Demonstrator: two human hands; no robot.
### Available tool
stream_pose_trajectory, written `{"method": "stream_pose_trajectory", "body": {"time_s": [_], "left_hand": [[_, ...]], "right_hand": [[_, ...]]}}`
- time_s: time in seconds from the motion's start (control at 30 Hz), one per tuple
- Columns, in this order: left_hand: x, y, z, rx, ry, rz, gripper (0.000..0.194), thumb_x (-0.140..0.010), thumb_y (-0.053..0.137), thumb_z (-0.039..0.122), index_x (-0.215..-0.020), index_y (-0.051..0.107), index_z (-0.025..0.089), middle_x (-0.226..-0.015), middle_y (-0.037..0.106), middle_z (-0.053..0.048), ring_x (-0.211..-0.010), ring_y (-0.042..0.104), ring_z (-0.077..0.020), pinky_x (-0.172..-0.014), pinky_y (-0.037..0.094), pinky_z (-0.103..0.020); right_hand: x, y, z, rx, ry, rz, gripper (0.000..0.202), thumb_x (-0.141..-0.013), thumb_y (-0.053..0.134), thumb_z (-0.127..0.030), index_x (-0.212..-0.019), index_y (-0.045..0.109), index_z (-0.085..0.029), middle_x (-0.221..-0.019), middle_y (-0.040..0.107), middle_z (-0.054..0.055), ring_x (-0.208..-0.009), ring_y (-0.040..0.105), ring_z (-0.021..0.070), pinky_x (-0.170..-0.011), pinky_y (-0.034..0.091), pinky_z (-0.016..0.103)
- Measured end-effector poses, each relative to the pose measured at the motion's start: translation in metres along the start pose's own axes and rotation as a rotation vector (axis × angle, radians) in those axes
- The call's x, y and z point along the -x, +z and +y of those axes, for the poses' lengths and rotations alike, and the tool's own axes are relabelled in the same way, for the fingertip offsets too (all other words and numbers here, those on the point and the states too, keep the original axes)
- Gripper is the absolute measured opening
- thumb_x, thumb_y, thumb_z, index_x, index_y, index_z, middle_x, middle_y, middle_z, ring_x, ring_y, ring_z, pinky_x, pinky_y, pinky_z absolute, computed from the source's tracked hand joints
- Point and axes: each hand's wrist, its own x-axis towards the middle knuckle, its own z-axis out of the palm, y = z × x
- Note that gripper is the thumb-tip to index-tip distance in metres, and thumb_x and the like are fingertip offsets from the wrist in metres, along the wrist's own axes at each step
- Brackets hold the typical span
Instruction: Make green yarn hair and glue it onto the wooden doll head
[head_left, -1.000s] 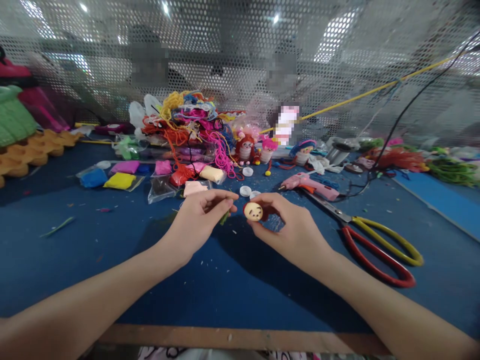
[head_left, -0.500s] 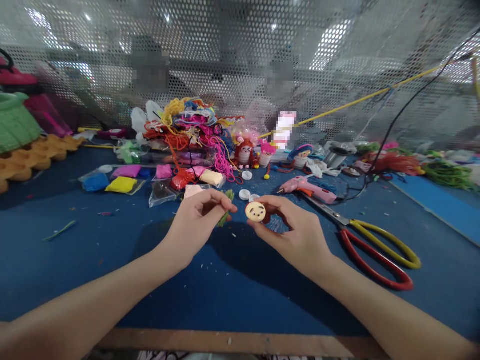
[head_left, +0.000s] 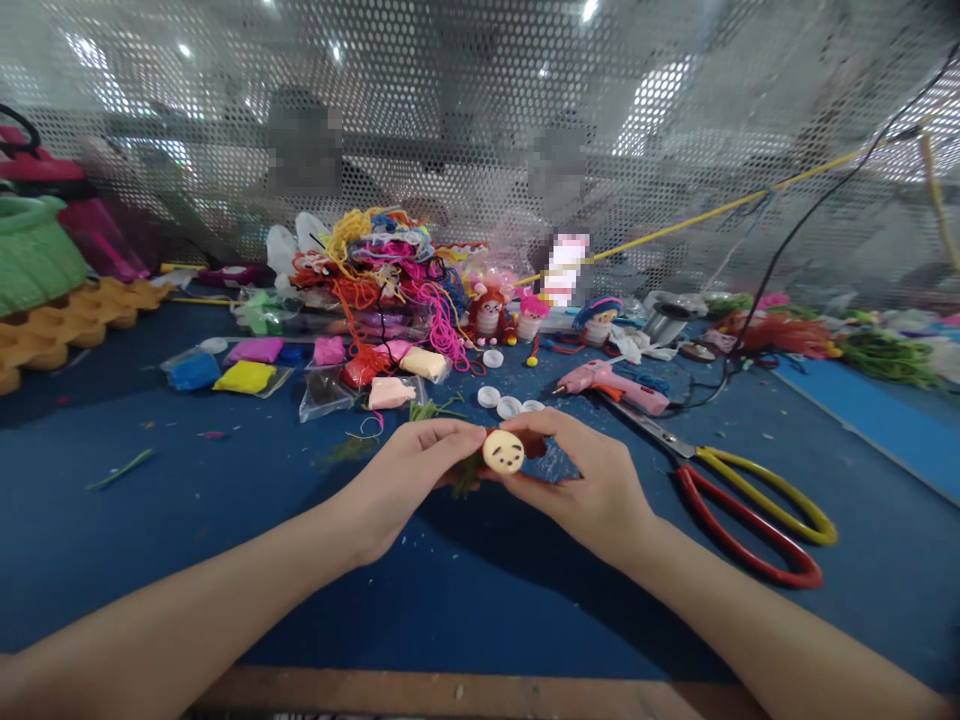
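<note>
Between the fingers of my right hand (head_left: 592,470) is a small doll head (head_left: 503,453), a round cream face with dark eyes and brows and a reddish-brown part behind it. My left hand (head_left: 401,480) is closed on a green yarn bundle (head_left: 466,474), and its thumb and fingertips meet the left side of the doll head. Much of the bundle is hidden behind these fingers. Just beyond my hands lie several white bottle caps (head_left: 509,407), and green yarn strands (head_left: 427,411) lie past my left fingers.
Large scissors (head_left: 750,500) with red and yellow handles lie at right, beside a pink glue gun (head_left: 611,386). Bagged clay (head_left: 246,377) and a yarn heap (head_left: 382,250) are at left and back. Finished dolls (head_left: 489,313) stand near the perforated metal screen (head_left: 450,110).
My left hand has moved right with the green yarn, up to the doll head. The doll head has dropped slightly and shifted a little left and now touches the left fingers.
</note>
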Motion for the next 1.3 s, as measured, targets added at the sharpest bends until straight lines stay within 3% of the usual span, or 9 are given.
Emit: {"method": "stream_pose_trajectory", "body": {"time_s": [0.17,0.3,0.4,0.5,0.6,0.77,0.87,1.03,1.3], "left_hand": [[-0.002,-0.002,-0.005,0.246,-0.075,-0.081,0.022,-0.078,0.081,0.036,-0.082,0.076,0.015,-0.08,0.069,-0.001,-0.072,0.06,-0.0089,-0.07,0.047,-0.02],[-0.004,-0.003,-0.008,0.245,-0.034,-0.037,0.025,-0.078,0.081,0.038,-0.084,0.074,0.015,-0.08,0.068,-0.001,-0.068,0.058,-0.0077,-0.069,0.048,-0.02],[-0.005,-0.002,-0.011,0.213,-0.01,-0.035,0.029,-0.078,0.081,0.041,-0.079,0.07,0.014,-0.079,0.068,0.0,-0.067,0.058,-0.0083,-0.069,0.049,-0.022],[-0.004,0.001,-0.014,0.169,0.021,-0.061,0.032,-0.078,0.08,0.044,-0.076,0.065,0.015,-0.079,0.066,-0.001,-0.069,0.057,-0.0101,-0.066,0.05,-0.024],[-0.001,0.003,-0.016,0.103,0.059,-0.09,0.035,-0.08,0.077,0.046,-0.074,0.063,0.015,-0.076,0.065,-0.001,-0.069,0.056,-0.0112,-0.064,0.05,-0.025],[-0.006,0.01,-0.017,0.051,0.034,-0.082,0.036,-0.08,0.076,0.049,-0.078,0.063,0.016,-0.079,0.065,-0.001,-0.071,0.056,-0.012,-0.066,0.05,-0.026],[-0.015,0.015,-0.017,0.036,0.016,-0.098,0.037,-0.08,0.074,0.051,-0.08,0.063,0.016,-0.081,0.063,-0.001,-0.074,0.056,-0.0126,-0.068,0.051,-0.027],[-0.022,0.016,-0.018,0.061,0.009,-0.13,0.035,-0.082,0.073,0.05,-0.079,0.06,0.017,-0.081,0.061,-0.001,-0.071,0.054,-0.0117,-0.064,0.052,-0.026],[-0.019,0.012,-0.018,0.079,-0.004,-0.145,0.029,-0.085,0.073,0.043,-0.078,0.061,0.018,-0.082,0.065,-0.001,-0.073,0.058,-0.0118,-0.065,0.051,-0.026]], "right_hand": [[-0.004,-0.005,0.0,-0.068,0.025,-0.089,0.049,-0.076,0.081,-0.03,-0.119,0.057,-0.025,-0.1,0.071,0.003,-0.086,0.068,0.0184,-0.076,0.056,0.03],[-0.023,-0.037,0.012,0.024,-0.017,-0.231,0.056,-0.078,0.074,-0.025,-0.13,0.051,-0.023,-0.112,0.066,0.006,-0.095,0.063,0.0186,-0.084,0.053,0.032],[-0.033,-0.061,0.038,0.346,0.129,-0.214,0.02,-0.089,0.06,-0.032,-0.103,0.064,-0.018,-0.103,0.067,0.009,-0.094,0.063,0.0218,-0.086,0.051,0.036],[-0.03,-0.071,0.071,0.802,0.432,-0.227,0.036,-0.093,0.052,-0.044,-0.096,0.069,-0.012,-0.099,0.068,0.018,-0.099,0.063,0.0319,-0.088,0.048,0.045],[-0.021,-0.07,0.097,1.033,0.547,-0.271,0.049,-0.094,0.048,-0.051,-0.102,0.07,-0.007,-0.11,0.064,0.025,-0.107,0.06,0.04,-0.089,0.046,0.048],[-0.017,-0.074,0.123,0.962,0.57,-0.325,0.048,-0.092,0.049,-0.049,-0.107,0.066,-0.007,-0.117,0.062,0.025,-0.115,0.056,0.0433,-0.093,0.042,0.048],[-0.017,-0.079,0.133,0.893,0.593,-0.349,0.042,-0.094,0.045,-0.046,-0.107,0.061,-0.011,-0.112,0.067,0.021,-0.107,0.062,0.037,-0.085,0.045,0.041],[-0.015,-0.082,0.128,0.757,0.642,-0.156,0.039,-0.094,0.044,-0.046,-0.112,0.052,-0.013,-0.097,0.07,0.018,-0.083,0.068,0.0317,-0.064,0.043,0.035],[-0.015,-0.082,0.1,0.616,0.355,0.104,0.025,-0.087,0.058,-0.043,-0.095,0.047,-0.022,-0.083,0.063,0.009,-0.069,0.06,0.0245,-0.061,0.043,0.035]]}}
